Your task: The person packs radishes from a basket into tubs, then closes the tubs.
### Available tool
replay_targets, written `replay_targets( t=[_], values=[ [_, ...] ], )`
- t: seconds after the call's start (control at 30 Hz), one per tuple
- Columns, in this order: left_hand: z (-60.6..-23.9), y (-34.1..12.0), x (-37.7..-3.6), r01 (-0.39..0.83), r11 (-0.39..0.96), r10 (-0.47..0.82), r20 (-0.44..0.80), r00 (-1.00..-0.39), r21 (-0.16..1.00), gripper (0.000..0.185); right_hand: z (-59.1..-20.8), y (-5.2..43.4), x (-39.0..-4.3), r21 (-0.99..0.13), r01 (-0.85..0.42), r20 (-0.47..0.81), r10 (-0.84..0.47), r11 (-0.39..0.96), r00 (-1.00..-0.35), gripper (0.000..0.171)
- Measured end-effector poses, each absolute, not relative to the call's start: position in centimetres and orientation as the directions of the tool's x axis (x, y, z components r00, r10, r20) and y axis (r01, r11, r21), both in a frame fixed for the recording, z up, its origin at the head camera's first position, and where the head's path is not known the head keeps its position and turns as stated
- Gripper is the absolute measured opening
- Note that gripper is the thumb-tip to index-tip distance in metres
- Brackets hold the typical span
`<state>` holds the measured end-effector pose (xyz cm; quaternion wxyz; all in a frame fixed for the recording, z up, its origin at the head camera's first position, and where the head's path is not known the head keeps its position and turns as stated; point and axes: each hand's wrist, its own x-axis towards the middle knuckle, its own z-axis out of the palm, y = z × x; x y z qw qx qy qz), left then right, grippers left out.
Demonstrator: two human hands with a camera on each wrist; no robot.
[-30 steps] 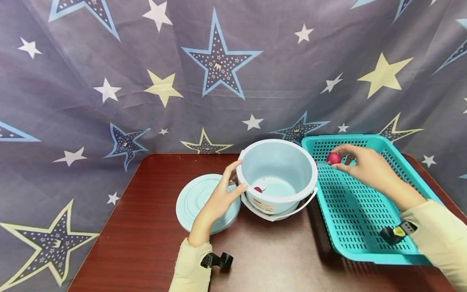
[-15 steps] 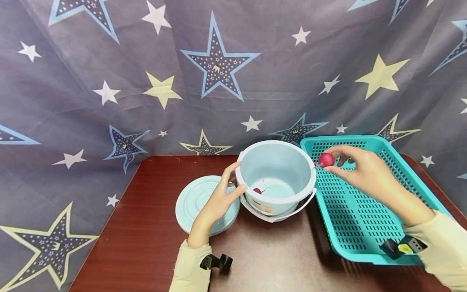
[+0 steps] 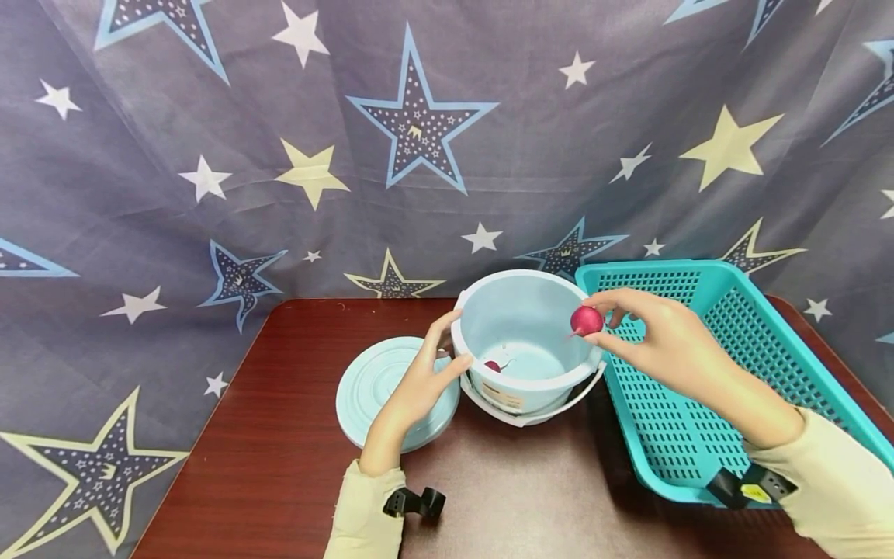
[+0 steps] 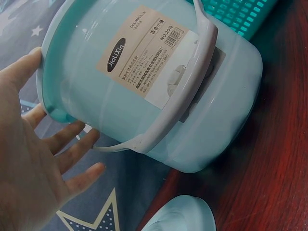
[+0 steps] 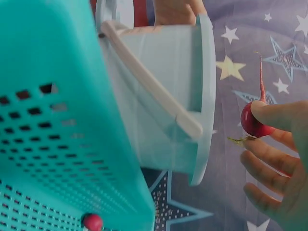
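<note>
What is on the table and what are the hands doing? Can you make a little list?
right hand: pinches a red radish over the bucket
left hand: fingers open, resting on the bucket's rim
bucket: light blue, lid off, one radish inside
lid: flat on the table, left of the bucket
basket: teal, right of the bucket

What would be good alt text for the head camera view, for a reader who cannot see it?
A right hand pinches a red radish over the rim of a light blue bucket, while the left hand steadies the bucket's side. The bucket's lid and a teal basket lie beside it.
</note>
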<state>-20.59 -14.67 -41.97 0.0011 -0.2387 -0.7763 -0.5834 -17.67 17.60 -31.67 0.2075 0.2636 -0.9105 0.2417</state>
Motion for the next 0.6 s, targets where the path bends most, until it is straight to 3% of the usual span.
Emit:
replay_targets(
  t=[0.23,0.6],
  values=[
    [-42.0,-14.7,-20.5,0.372,0.211,0.371,0.278,-0.886,0.904,0.063,-32.1,16.1,-17.7,-0.312,-0.635,0.491,-0.452,0.707,-0.744,0.038],
    [-42.0,-14.7,-20.6,0.369,0.206,0.375,0.276,-0.885,0.906,0.063,-33.4,14.8,-18.5,-0.257,-0.647,0.396,-0.532,0.718,-0.748,0.034]
  ],
)
